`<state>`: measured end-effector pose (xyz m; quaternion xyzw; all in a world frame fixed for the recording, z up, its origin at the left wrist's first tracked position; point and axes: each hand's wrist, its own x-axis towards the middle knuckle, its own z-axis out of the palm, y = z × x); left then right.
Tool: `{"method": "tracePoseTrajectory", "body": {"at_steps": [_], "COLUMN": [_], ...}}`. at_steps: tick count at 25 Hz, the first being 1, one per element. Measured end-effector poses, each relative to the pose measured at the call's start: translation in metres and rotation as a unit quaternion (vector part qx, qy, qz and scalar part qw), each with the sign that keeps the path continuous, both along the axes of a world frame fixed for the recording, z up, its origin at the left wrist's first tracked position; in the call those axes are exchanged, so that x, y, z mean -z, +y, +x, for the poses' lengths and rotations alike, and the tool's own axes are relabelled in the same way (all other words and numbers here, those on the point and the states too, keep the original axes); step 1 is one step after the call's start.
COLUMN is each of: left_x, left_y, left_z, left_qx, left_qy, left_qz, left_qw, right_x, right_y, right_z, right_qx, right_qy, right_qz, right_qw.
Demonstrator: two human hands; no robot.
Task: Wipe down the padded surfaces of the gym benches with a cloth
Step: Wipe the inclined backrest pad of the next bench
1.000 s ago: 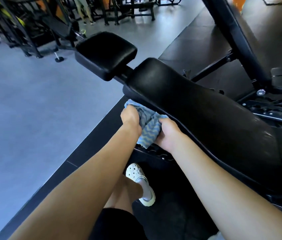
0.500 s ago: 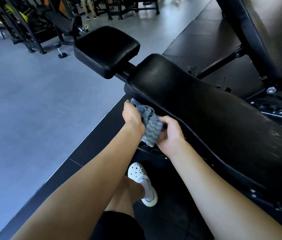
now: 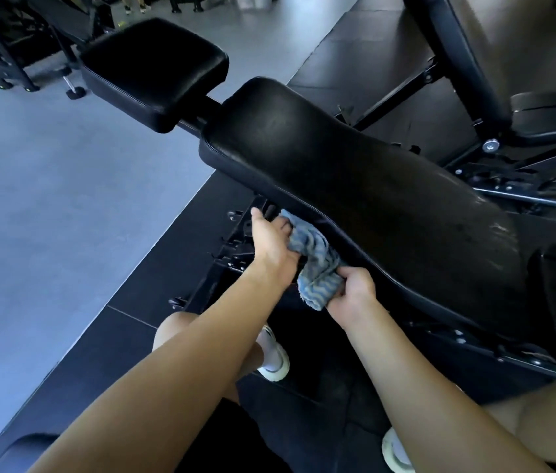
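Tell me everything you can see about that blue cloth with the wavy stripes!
The blue-grey cloth with wavy stripes looks soft, like towelling, with a pale, ragged lower edge. It is bunched into a crumpled roll, not spread flat. The left hand grips its upper end and the right hand grips its lower end. It sits against the near side edge of the long black padded bench cushion, below the shiny top.

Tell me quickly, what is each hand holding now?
Left hand: closed, gripping the upper end of the cloth.
Right hand: closed, gripping its lower end.
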<state>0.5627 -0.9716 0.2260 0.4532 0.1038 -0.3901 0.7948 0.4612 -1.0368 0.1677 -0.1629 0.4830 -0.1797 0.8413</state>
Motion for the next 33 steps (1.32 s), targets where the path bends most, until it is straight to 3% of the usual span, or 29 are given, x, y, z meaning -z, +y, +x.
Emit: {"method": "tracePoseTrajectory", "body": {"at_steps": [5, 12, 14, 19, 23, 28, 33], "left_x": [0.013, 0.049, 0.049, 0.045, 0.052, 0.074, 0.081], "left_y": [-0.012, -0.042, -0.044, -0.047, -0.063, -0.076, -0.074], "left_z": [-0.012, -0.091, -0.099, -0.099, -0.151, -0.194, -0.203], "left_qx": [-0.092, 0.103, 0.095, -0.037, 0.042, 0.108, 0.121], "left_qy": [-0.005, 0.034, 0.041, 0.030, 0.041, 0.037, -0.025], "left_qz": [-0.005, 0.032, 0.042, 0.068, 0.086, 0.115, 0.159], "left_qw": [0.996, 0.994, 0.994, 0.997, 0.995, 0.987, 0.980], "right_x": [-0.004, 0.031, 0.034, 0.026, 0.028, 0.030, 0.030], "right_y": [-0.007, -0.032, -0.036, -0.035, -0.044, -0.070, -0.065], "right_z": [-0.022, -0.097, -0.109, -0.120, -0.149, -0.194, -0.185], "right_qx": [-0.017, 0.101, 0.113, 0.095, 0.122, 0.294, 0.254], "right_qy": [-0.021, 0.064, 0.049, 0.003, -0.005, -0.048, -0.125], "right_qz": [0.015, 0.049, 0.061, 0.070, 0.071, 0.091, 0.101], "right_qw": [1.000, 0.992, 0.991, 0.993, 0.990, 0.950, 0.954]}}
